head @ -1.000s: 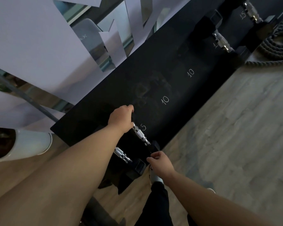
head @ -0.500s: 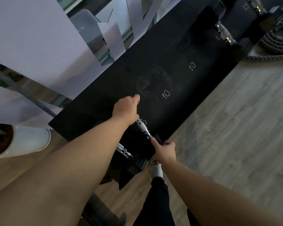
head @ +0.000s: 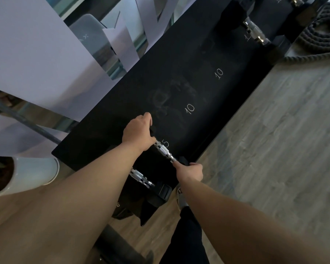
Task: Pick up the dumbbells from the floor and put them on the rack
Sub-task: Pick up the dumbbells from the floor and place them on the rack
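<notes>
A small black dumbbell with a chrome handle (head: 164,151) lies on the black rack (head: 179,88) beside the painted "5". My left hand (head: 137,134) covers its far head. My right hand (head: 191,170) grips its near head at the rack's front edge. A second small dumbbell (head: 141,177) lies on the rack just left of it, partly hidden by my left forearm. Further right on the rack rest larger dumbbells (head: 254,32).
The rack top shows two bare slots marked "10" (head: 190,109). A coiled battle rope (head: 320,31) lies on the wood floor at the upper right. A white planter (head: 27,173) stands left of the rack. My foot (head: 180,199) is beside the rack's near corner.
My right hand moved up from below the dumbbell's near head and closed on it. My left hand stayed on the far head. The view shifted slightly.
</notes>
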### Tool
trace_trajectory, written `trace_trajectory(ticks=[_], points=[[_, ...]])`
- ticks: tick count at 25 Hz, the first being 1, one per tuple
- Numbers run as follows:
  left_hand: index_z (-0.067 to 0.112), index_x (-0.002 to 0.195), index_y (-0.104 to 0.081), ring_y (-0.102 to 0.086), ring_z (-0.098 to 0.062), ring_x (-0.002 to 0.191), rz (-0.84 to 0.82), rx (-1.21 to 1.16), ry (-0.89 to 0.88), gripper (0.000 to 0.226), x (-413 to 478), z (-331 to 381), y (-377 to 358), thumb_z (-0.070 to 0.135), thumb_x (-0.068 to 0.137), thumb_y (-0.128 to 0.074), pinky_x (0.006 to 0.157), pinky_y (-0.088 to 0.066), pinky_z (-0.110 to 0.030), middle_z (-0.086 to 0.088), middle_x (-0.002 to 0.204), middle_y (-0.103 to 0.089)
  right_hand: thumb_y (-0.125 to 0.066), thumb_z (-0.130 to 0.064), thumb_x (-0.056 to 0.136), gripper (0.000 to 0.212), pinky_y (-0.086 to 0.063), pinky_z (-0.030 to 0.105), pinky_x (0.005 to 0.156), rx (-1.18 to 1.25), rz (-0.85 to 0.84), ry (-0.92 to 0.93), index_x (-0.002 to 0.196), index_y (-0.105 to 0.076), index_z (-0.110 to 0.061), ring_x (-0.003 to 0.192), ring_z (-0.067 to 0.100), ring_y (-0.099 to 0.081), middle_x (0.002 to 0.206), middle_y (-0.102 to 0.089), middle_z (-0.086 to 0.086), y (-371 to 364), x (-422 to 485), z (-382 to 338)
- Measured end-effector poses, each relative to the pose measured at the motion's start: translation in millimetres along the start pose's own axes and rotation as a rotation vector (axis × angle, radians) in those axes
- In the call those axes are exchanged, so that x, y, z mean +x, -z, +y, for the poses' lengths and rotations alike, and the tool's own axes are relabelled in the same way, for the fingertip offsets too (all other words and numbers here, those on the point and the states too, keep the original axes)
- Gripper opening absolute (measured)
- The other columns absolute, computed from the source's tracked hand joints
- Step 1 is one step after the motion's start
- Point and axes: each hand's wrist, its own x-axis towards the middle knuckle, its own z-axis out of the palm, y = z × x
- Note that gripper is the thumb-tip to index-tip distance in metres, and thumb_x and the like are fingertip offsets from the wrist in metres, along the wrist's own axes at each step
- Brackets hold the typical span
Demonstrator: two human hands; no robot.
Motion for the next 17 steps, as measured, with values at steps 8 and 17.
trace_trajectory(ticks=[8, 17], points=[[0.021, 0.102, -0.047, -0.059, -0.019, 0.09, 0.011, -0.089, -0.003, 0.049, 8.8, 9.9, 4.2, 0.022, 0.077, -0.089, 0.069, -0.05, -0.031, -0.003, 0.104, -0.062, -0.088, -0.044, 0.075, 0.074, -0.047, 0.035, 0.076, -0.119, -0.03, 0.108, 0.129, -0.047, -0.015, 0.095, 0.025, -0.057, 0.136, -0.055, 0.014, 19.5, 11.6, -19.5], [0.028, 0.147, -0.043, -0.048, -0.026, 0.133, -0.266, 0.027, 0.165, 0.087, -70.7, -80.2, 13.3, 0.069, 0.077, -0.071, 0.099, -0.051, -0.046, 0.0, 0.15, -0.047, -0.077, -0.065, 0.077, 0.076, -0.063, 0.039, 0.071, -0.118, -0.262, -0.001, 0.129, -0.051, -0.016, 0.087, 0.018, -0.066, 0.106, -0.063, 0.002, 18.6, -37.4, 67.5]])
